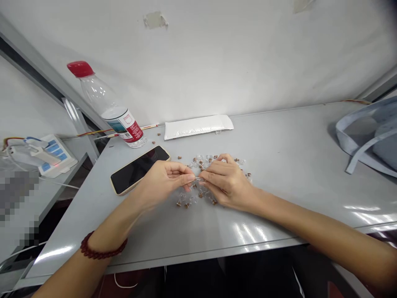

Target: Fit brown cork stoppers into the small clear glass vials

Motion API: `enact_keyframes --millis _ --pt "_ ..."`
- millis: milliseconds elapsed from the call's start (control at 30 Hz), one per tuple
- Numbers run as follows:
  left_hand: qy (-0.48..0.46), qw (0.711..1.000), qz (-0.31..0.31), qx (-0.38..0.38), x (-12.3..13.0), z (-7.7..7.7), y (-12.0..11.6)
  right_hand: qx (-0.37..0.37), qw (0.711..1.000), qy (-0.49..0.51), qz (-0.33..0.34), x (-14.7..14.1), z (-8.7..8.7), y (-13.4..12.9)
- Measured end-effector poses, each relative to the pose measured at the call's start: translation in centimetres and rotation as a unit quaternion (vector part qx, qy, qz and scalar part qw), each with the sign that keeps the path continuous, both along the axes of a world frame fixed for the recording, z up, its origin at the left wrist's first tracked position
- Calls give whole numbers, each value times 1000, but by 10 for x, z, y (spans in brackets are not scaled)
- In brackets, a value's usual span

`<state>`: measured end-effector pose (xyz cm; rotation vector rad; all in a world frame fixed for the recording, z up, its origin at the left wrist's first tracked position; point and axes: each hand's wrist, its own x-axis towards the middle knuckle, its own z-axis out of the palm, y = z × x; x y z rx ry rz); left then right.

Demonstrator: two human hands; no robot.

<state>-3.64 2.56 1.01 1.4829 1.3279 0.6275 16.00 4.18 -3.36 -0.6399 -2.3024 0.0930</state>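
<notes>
My left hand (173, 177) and my right hand (228, 181) meet fingertip to fingertip above a pile of tiny glass bottles with corks (190, 202) on the grey table (279, 153). Between the two pinches a bit of clear glass shows, seemingly a tiny glass bottle (197, 179). The left thumb and forefinger close on one end of it. Right thumb and fingers close on the other end, where a cork, if there is one, is hidden. More tiny bottles lie behind and below the fingers, partly covered by my right hand. A loose cork (179, 157) lies behind the left fingers.
A phone (139, 169) lies left of the bottles. Behind it stands a water bottle (113, 107) with a red cap. A white packet (198, 126) lies by the wall. At the left is a power strip (56, 155); at the right, a grey-blue cloth bag (372, 136).
</notes>
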Motion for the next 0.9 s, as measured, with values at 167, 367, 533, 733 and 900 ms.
enact_keyframes --millis 167,367,533,733,900 --pt "-9 999 4 -53 -19 3 10 -15 1000 -3 -4 5 1 4" --pt "159 982 80 56 -33 -5 23 -65 996 -50 -37 6 -5 11" --pt "235 964 11 124 -28 -13 20 -75 992 -86 -48 4 -6 9" --pt "339 907 28 247 -30 -15 21 -80 991 -101 -20 5 -3 7" --pt "390 879 -16 274 -36 -22 25 -92 992 -85 -21 4 -1 6"
